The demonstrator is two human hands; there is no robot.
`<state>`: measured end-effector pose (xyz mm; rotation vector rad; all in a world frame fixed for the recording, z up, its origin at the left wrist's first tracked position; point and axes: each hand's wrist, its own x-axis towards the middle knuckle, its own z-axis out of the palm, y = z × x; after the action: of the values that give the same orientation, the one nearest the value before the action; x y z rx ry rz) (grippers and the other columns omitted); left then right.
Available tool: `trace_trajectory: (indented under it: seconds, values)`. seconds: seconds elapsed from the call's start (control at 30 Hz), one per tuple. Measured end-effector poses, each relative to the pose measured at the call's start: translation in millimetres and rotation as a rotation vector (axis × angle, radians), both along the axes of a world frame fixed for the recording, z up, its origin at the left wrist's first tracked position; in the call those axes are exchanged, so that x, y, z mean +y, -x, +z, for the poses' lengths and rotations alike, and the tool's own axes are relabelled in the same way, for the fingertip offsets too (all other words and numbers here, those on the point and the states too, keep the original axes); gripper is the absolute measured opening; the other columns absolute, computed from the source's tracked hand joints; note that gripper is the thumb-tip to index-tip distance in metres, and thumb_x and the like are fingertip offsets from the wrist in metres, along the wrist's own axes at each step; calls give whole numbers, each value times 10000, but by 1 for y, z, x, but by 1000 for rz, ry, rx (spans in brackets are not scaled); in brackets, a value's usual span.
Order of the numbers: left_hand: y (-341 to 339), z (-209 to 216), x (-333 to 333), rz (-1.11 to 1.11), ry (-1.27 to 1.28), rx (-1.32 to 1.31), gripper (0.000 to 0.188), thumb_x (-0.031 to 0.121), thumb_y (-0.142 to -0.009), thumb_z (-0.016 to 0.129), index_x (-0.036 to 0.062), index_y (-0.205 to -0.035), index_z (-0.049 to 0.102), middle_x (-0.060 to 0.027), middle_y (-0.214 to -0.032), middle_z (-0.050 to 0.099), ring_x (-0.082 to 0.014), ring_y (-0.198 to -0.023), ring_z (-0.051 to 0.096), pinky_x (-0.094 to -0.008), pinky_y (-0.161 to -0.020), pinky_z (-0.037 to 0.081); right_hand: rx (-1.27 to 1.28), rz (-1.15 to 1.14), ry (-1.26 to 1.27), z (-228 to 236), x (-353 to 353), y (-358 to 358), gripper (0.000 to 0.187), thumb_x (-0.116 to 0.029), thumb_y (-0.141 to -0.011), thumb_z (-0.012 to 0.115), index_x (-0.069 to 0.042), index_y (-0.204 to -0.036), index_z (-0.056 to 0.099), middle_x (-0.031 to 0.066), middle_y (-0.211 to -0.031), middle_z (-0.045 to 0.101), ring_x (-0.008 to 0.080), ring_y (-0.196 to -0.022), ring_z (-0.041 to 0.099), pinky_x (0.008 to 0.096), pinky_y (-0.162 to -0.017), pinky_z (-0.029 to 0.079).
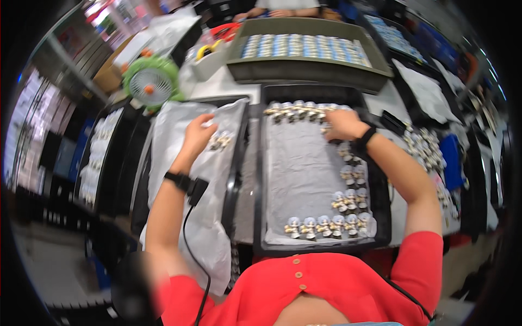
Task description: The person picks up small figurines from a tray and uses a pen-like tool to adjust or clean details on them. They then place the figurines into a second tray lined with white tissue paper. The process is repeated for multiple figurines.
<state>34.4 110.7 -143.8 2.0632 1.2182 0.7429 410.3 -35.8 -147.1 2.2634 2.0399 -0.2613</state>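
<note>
A black tray (261, 185) lined with a white sheet (299, 174) lies in front of me. Small white-and-gold figurines (323, 224) stand in rows along its far, right and near sides. My right hand (345, 125) is at the tray's far right corner, fingers curled down and closed on a small figurine (324, 130), mostly hidden by the fingertips. To the left, my left hand (198, 135) hovers over a second black tray (237, 163) covered by a white sheet, thumb and fingers apart. Beside it a small cluster of figurines (220, 141) lies on that sheet.
Beyond the trays stands a deep olive bin (304, 69) holding rows of blue-and-white pieces. A green fan (151, 81) is at the far left. More figurines (424, 149) are heaped on the right. Across the table, another person's hands (280, 13) rest near the bin.
</note>
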Motion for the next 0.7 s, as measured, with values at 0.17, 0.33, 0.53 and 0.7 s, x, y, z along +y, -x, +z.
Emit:
trace_trajectory:
  seconds: [0.17,0.33,0.53,0.7]
  values:
    - [-31,61,-76,-182,313,-279,378,135,-847,620,-6,-1190,543,-44,-1100,591,-103,-893,569,-230,-775,443,-22,51,46,-22,17,21,670,-157,-510,797,-92,-1127,544,136,-1060,636,335,-1052,576,566,-877,372]
    - [-55,76,-123,-333,458,-266,366,178,-868,596,29,-1197,536,-60,-1192,556,-167,-1047,565,-280,-853,456,-13,54,153,-10,14,27,778,-152,-499,838,-79,-1198,503,118,-1098,626,308,-1119,536,547,-922,332]
    - [-67,86,-167,-425,573,-378,391,173,-867,605,21,-1215,512,-71,-1211,542,-178,-1063,552,-310,-887,448,117,182,-23,3,8,28,683,-340,-530,802,-50,-1096,553,136,-975,649,314,-979,599,512,-845,384]
    - [-64,73,-181,-312,474,-496,557,112,-848,618,27,-1336,365,-116,-1290,419,-183,-1106,507,-305,-931,411,891,446,-277,55,-36,85,679,-234,-633,801,-31,-1199,486,119,-1022,591,236,-941,571,328,-842,451]
